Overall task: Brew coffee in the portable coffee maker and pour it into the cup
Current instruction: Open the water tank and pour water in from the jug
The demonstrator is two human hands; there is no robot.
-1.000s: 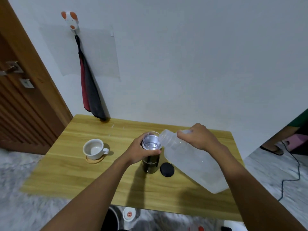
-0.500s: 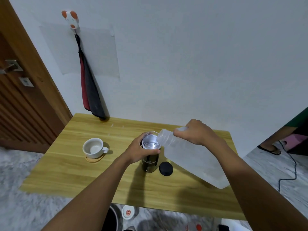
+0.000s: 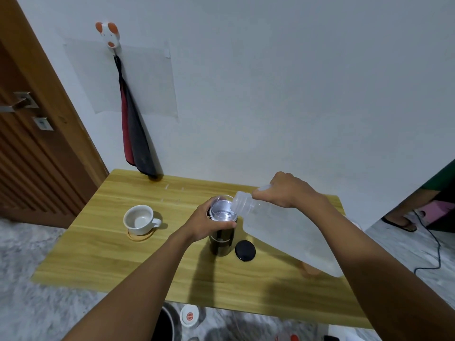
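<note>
A black portable coffee maker [image 3: 221,244] stands upright mid-table, its clear top chamber [image 3: 221,210] open upward. My left hand [image 3: 209,222] wraps around its upper part. My right hand [image 3: 288,190] grips the handle of a large translucent water jug [image 3: 290,232], tilted so its threaded mouth [image 3: 240,201] rests over the chamber's rim. A black round lid [image 3: 245,250] lies flat just right of the maker. A white empty cup [image 3: 139,219] sits on a round wooden coaster [image 3: 140,236] to the left.
The wooden table [image 3: 110,262] stands against a white wall. A wooden door [image 3: 32,153] is at left, a red and black cloth [image 3: 134,139] hangs from a hook. A person's foot [image 3: 401,221] and a cable [image 3: 433,244] are on the floor at right. Containers [image 3: 188,316] sit under the table's near edge.
The jug has tilted further up at its base and its mouth has moved closer over the chamber. My left hand has stayed on the coffee maker.
</note>
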